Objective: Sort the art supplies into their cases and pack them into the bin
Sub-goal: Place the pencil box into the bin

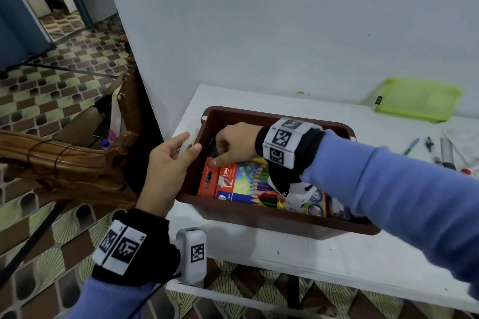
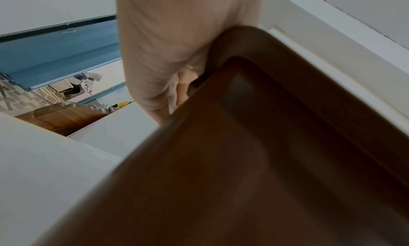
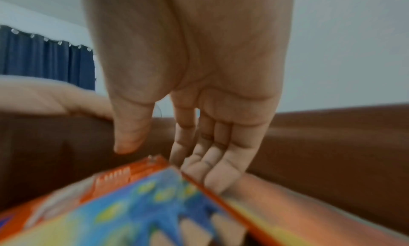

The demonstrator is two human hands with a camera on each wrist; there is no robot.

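A brown plastic bin (image 1: 272,217) stands on the white table (image 1: 337,261). My left hand (image 1: 186,145) grips the bin's left rim, thumb over the top and fingers outside; the left wrist view shows those fingers curled under the rim of the bin (image 2: 265,144). Inside lies an orange and blue coloured pencil box (image 1: 241,184). My right hand (image 1: 220,153) reaches into the bin and pinches the box's far left end. In the right wrist view the thumb (image 3: 126,144) sits above the pencil box (image 3: 143,206) and the fingers (image 3: 210,171) go down behind its edge.
Another printed box (image 1: 316,204) lies in the bin under my right wrist. A green zip pouch (image 1: 417,100) leans at the wall, back right. Several pens and markers (image 1: 440,153) lie right of the bin. A carved wooden chair (image 1: 64,158) stands left of the table.
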